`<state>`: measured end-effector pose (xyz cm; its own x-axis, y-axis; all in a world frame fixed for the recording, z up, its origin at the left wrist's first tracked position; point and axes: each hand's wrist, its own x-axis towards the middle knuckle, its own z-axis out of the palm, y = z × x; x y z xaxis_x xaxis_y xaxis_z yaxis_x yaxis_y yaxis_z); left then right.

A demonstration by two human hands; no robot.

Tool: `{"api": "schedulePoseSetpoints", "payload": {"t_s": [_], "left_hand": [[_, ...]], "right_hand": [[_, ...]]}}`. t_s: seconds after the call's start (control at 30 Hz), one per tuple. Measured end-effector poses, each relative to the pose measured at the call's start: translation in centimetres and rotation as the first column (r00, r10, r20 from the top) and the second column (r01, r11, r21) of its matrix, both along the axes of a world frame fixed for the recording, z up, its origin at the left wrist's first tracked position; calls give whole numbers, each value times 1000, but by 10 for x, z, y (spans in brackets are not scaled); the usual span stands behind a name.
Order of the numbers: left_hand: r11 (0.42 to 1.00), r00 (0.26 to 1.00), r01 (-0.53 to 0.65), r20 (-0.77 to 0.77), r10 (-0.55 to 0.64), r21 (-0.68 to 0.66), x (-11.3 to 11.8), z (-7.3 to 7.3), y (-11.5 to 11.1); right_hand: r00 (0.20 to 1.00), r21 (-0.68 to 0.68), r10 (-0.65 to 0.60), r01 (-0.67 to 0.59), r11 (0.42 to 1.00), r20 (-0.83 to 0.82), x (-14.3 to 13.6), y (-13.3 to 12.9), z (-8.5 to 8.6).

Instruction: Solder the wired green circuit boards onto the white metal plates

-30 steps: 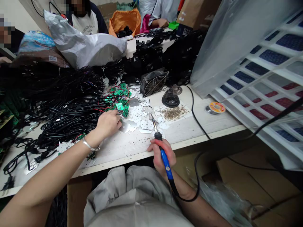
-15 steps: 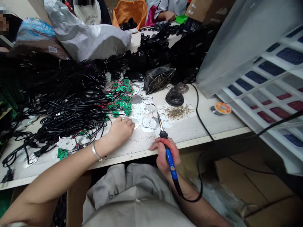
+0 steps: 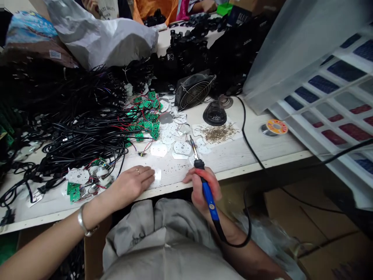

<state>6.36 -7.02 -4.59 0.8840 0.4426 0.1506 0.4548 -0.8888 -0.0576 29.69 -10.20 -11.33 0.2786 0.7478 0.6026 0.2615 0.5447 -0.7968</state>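
Observation:
My right hand is wrapped round the blue handle of a soldering iron. The iron's bare metal tip points up and away, over white round LED boards lying on the bench. Low on the left, near the bench's front edge, my left hand has its fingers together, the fingertips at the edge of a small shiny white plate; its thumb is hidden. Beyond that hand lie another white disc and a tiny circuit board with thin wires.
Black cables with green circuit boards pile up at left. A small fan, a black soldering-iron stand and brown scraps are ahead. A solder spool sits beside white drawers. The iron's cord crosses the bench edge.
My left hand has moved left and toward me, away from the white discs, uncovering the tiny wired board. The shiny plate now shows at its fingertips. My right hand has hardly moved.

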Motion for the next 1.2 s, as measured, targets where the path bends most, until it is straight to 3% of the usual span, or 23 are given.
{"api": "schedulePoseSetpoints", "payload": {"t_s": [0.07, 0.17, 0.23, 0.3, 0.4, 0.5, 0.63, 0.77, 0.9, 1.07, 1.2], "left_hand": [[996, 996, -91, 6, 91, -15, 0, 2, 5], [941, 948, -316, 10, 317, 125, 15, 7, 29], [867, 876, -455, -74, 477, 203, 29, 6, 47], [843, 823, -507, -189, 536, 183, 38, 4, 58], [848, 812, -525, -253, 526, 78, 36, 0, 58], [851, 831, -525, -202, 518, 20, 23, 0, 46], [905, 901, -424, -77, 426, 39, 14, -2, 31], [927, 929, -360, -48, 366, 104, 16, -7, 24], [944, 944, -324, 77, 320, 55, 10, -6, 20], [936, 916, -352, 215, 338, 30, -9, 0, 5], [926, 903, -377, 224, 367, 0, -11, -5, -5]], "right_hand": [[1000, -1, 7, -7, 1000, 12, -1, 0, -1], [1000, 6, -11, 11, 1000, -1, -4, -1, -3], [1000, 14, 4, -4, 1000, -8, -8, -2, -2], [998, 23, 64, -64, 998, -3, -11, -3, 2], [990, 20, 136, -136, 990, 21, -14, -1, 7], [991, -48, 128, -129, 990, -22, -16, 2, 8], [989, -93, 143, -145, 985, -29, -23, 4, 10], [981, -151, 193, -194, 969, -25, -32, 5, 12], [986, -165, 151, -160, 973, -67, -22, 5, 11], [959, -48, 239, -234, 971, 154, -4, -3, 17], [900, -61, 321, -318, 946, 293, -21, -4, 21]]}}
